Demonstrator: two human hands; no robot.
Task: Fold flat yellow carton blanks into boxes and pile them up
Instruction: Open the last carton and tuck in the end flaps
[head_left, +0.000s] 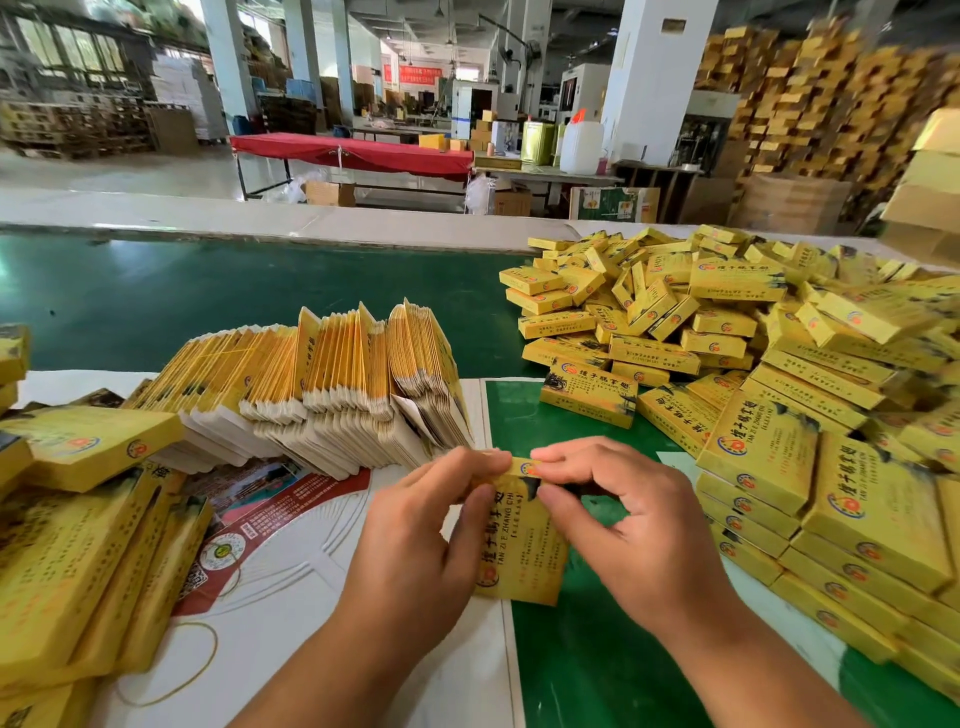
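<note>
Both hands, left hand (415, 525) and right hand (628, 525), are pinching a yellow carton (519, 551) at its top flap above the green surface (587, 665); flat blanks (322, 395) are standing at 11 o'clock, folded boxes (727, 332) piling at 2 o'clock.

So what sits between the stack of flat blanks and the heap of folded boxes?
Head view: bare green table surface and a white sheet edge separate the blanks from the boxes.
</note>
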